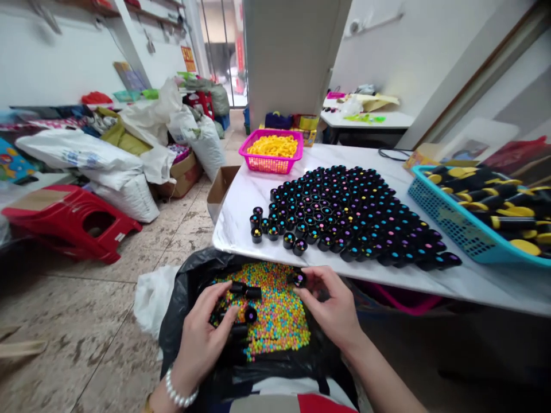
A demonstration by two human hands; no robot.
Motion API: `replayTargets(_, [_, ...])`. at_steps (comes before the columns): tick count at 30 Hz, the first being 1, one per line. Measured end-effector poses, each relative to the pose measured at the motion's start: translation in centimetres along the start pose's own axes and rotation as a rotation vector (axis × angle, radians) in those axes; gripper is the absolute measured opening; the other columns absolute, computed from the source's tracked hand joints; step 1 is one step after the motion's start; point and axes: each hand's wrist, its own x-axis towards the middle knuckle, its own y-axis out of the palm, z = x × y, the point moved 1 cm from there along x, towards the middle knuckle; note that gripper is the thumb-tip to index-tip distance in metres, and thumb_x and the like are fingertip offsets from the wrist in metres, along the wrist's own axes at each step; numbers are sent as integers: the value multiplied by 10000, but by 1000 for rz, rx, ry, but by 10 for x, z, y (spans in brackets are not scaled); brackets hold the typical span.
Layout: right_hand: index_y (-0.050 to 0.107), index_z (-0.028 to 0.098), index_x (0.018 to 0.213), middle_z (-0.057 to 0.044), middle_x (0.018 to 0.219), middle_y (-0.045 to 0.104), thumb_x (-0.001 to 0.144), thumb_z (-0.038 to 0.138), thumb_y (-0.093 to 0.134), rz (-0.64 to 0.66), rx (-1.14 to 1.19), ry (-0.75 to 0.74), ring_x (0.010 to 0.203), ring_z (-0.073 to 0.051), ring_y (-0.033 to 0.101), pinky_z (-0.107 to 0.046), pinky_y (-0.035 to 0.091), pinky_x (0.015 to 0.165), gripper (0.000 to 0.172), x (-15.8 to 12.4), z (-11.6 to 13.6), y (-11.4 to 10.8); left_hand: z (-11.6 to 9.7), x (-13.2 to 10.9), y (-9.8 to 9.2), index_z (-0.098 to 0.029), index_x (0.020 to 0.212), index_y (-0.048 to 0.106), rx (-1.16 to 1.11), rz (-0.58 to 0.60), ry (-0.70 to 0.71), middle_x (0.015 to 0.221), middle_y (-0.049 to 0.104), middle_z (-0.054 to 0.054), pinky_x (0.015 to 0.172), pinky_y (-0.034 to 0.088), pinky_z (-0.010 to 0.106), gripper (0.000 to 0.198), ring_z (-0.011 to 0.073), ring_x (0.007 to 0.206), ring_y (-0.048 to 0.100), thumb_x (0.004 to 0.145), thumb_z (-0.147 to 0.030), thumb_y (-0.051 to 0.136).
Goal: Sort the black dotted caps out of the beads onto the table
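My right hand (333, 304) pinches a small black cup (298, 280) between thumb and fingertips, above a heap of small multicoloured beads (279, 321). A purple bead shows in the cup's opening. My left hand (201, 327) is over the left part of the heap, thumb and index finger apart. By its fingertips lie several black cups (253, 293), and one near the thumb (250, 314) shows a purple bead. The beads sit in a black plastic bag (183, 287) below the table edge. Part of my left fingers is hidden behind the hand.
On the white table (235, 229) stand many black cups (336, 212) holding coloured beads, packed together. A pink basket (271, 165) of yellow pieces is behind them; a blue basket (465, 235) of black-and-yellow parts is at right. A red stool (73, 218) and white sacks (129, 195) are left.
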Motion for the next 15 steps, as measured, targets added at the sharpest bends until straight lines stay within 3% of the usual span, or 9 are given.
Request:
replayTargets(3, [580, 241, 1039, -1, 821, 586, 826, 254, 654, -85, -52, 8, 631, -136, 548, -262, 481, 579, 225, 8, -3, -2, 3, 31, 3, -221, 1432, 353, 180, 20, 97, 1408, 492, 164, 1038, 443, 489, 606, 309, 1299, 470, 896, -412, 562])
replayTargets(7, [581, 234, 1047, 23, 722, 570, 841, 252, 627, -93, -116, -39, 552, -120, 538, -237, 464, 517, 212, 15, -3, 6, 6, 83, 26, -60, 1505, 134, 466, 51, 243, 1503, 337, 282, 1102, 292, 614, 911, 418, 1417, 252, 863, -573, 527])
replayTargets(11, [578, 228, 1050, 49, 641, 554, 844, 245, 618, -39, -128, -77, 496, -110, 537, -221, 449, 480, 210, 18, -1, 13, 5, 127, 50, 55, 1458, 219, 639, 85, 258, 1486, 318, 341, 1117, 191, 639, 983, 476, 1415, 182, 844, -681, 437])
replayTargets(15, [575, 232, 1055, 49, 637, 564, 847, 236, 607, -6, -127, -80, 479, -106, 536, -212, 453, 465, 210, 18, -3, 11, 2, 156, 64, 122, 1418, 265, 666, 146, 203, 1471, 297, 381, 1128, 157, 620, 1107, 492, 1408, 184, 784, -775, 409])
